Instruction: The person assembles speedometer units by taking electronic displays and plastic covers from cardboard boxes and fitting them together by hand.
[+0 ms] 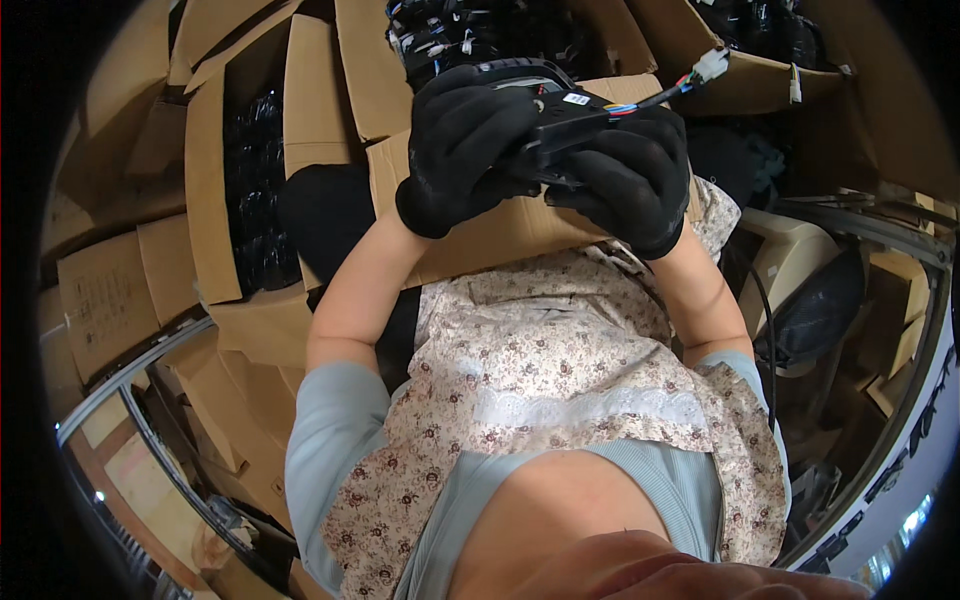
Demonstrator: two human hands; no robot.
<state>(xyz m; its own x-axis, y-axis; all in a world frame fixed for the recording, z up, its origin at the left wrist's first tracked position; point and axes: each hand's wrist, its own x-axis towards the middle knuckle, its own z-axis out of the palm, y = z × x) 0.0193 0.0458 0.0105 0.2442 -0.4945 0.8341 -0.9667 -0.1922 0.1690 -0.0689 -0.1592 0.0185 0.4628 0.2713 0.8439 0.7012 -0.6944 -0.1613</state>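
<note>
A black plastic electronic unit (570, 128) with a small white label is held up between my two black-gloved hands, above an open cardboard box. My left hand (462, 140) is closed round its left side, and its fingers hide part of the casing. From the right, my right hand (635, 180) grips the unit's lower edge. Red, yellow and blue wires leave its right side and run into a black sleeve. They end in a white plug (712, 65) that sticks out freely past my right hand.
Just beyond my hands, an open box holds many black parts with cables (470, 35). Black bagged items fill a box (262, 190) at the left, and another open box (770, 35) stands far right. A cardboard flap (490, 250) lies over my lap, beside a beige-and-black chair (800, 270).
</note>
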